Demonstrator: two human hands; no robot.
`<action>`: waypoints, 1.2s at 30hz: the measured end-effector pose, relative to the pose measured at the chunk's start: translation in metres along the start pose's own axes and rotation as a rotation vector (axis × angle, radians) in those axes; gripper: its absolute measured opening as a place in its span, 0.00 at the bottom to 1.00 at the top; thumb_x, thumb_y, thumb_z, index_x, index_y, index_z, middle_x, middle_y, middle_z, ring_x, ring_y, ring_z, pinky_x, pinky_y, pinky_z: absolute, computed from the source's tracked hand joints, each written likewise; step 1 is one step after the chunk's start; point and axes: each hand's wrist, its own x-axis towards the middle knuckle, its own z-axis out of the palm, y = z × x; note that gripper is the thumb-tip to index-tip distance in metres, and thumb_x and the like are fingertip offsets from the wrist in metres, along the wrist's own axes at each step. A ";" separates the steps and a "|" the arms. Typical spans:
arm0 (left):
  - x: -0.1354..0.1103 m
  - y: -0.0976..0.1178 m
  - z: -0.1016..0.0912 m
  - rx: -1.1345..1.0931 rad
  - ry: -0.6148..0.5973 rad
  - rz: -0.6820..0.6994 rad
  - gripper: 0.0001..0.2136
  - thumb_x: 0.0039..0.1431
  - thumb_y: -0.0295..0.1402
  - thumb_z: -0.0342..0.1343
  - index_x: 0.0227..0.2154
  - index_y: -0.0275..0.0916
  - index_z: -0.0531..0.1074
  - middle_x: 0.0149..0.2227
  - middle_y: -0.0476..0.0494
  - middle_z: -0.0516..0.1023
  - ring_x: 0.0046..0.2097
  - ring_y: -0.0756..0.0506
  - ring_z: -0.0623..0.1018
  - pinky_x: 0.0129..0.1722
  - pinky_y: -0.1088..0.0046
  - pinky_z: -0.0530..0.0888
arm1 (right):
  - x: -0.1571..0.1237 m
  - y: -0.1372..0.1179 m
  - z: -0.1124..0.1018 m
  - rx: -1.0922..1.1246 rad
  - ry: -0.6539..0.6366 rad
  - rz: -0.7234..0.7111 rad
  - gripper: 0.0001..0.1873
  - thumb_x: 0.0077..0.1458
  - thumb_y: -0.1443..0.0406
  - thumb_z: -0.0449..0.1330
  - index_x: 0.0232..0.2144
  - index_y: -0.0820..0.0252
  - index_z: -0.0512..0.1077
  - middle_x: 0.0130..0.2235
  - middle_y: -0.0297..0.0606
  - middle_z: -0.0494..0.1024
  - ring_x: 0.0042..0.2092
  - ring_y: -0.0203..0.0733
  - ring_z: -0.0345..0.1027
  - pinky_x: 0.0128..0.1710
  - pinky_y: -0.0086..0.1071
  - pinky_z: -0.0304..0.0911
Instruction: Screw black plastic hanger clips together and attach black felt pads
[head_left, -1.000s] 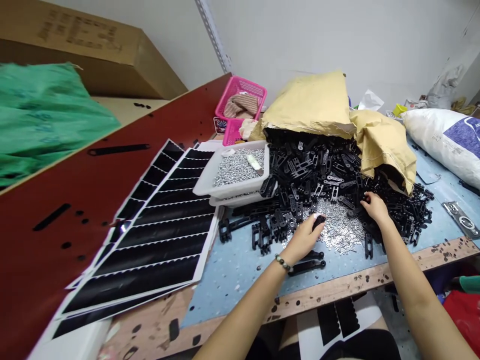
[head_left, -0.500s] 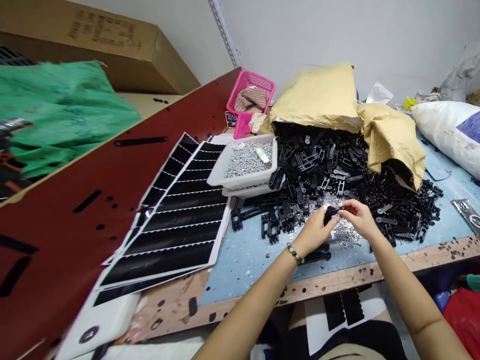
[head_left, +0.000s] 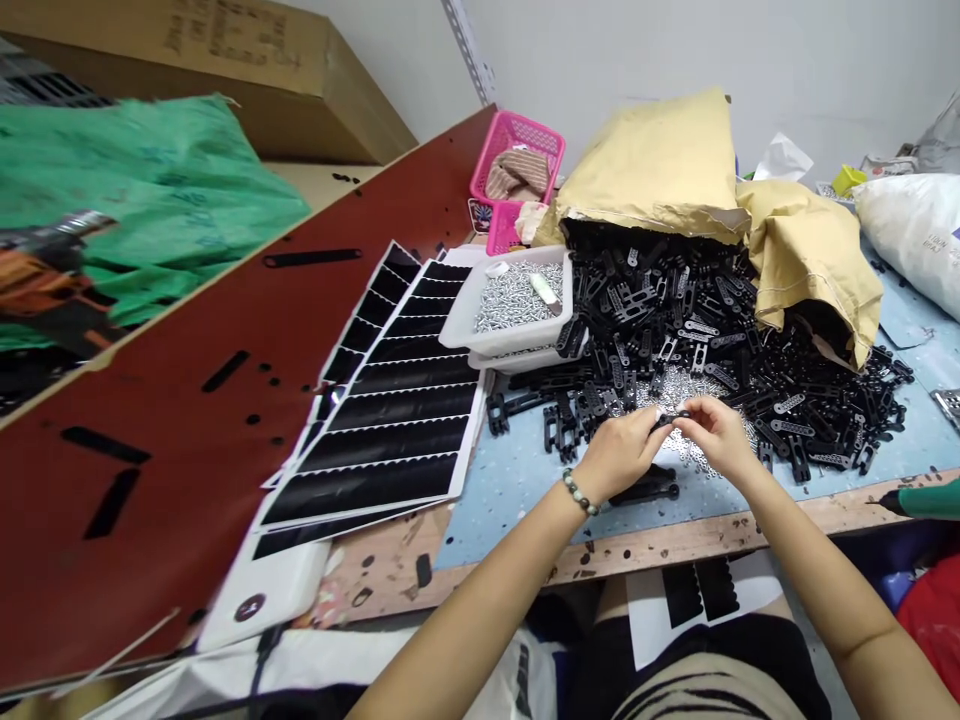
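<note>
Your left hand (head_left: 619, 452) and right hand (head_left: 720, 437) meet over the bench, the fingers of both closed in a pinch on a small black plastic piece (head_left: 670, 418), its shape mostly hidden by your grip. It sits just above a loose patch of bright silver screws (head_left: 686, 445), small and threaded, scattered on a speckled pale-blue bench mat (head_left: 517, 500). Around that patch lies a heap of matte black perforated plastic strips (head_left: 675, 320), spilling from the mouth of a creased tan paper sack (head_left: 652, 170). Left of the heap, a white plastic tray (head_left: 510, 345) holds more screws. A beaded bracelet (head_left: 579, 492) circles your left wrist.
</note>
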 end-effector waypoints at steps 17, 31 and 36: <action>-0.001 -0.045 0.032 -0.209 -0.142 -0.007 0.06 0.59 0.30 0.51 0.34 0.39 0.73 0.37 0.44 0.72 0.43 0.44 0.71 0.47 0.67 0.67 | -0.029 0.049 0.018 -0.584 -0.113 -0.174 0.12 0.58 0.63 0.57 0.44 0.57 0.69 0.42 0.41 0.73 0.45 0.46 0.65 0.44 0.39 0.60; -0.009 -0.056 0.029 -0.106 -0.289 0.036 0.12 0.61 0.27 0.46 0.36 0.38 0.75 0.38 0.43 0.74 0.42 0.46 0.73 0.45 0.71 0.69 | -0.008 0.050 -0.007 -0.708 -0.079 -0.181 0.09 0.60 0.66 0.53 0.39 0.58 0.73 0.40 0.40 0.75 0.43 0.44 0.65 0.44 0.36 0.60; -0.011 -0.044 0.015 -0.010 -0.288 0.019 0.11 0.59 0.27 0.48 0.39 0.38 0.74 0.41 0.41 0.76 0.44 0.42 0.74 0.46 0.66 0.70 | 0.035 0.057 -0.048 -0.890 0.228 0.009 0.11 0.59 0.68 0.52 0.40 0.66 0.73 0.43 0.51 0.72 0.44 0.49 0.61 0.42 0.40 0.57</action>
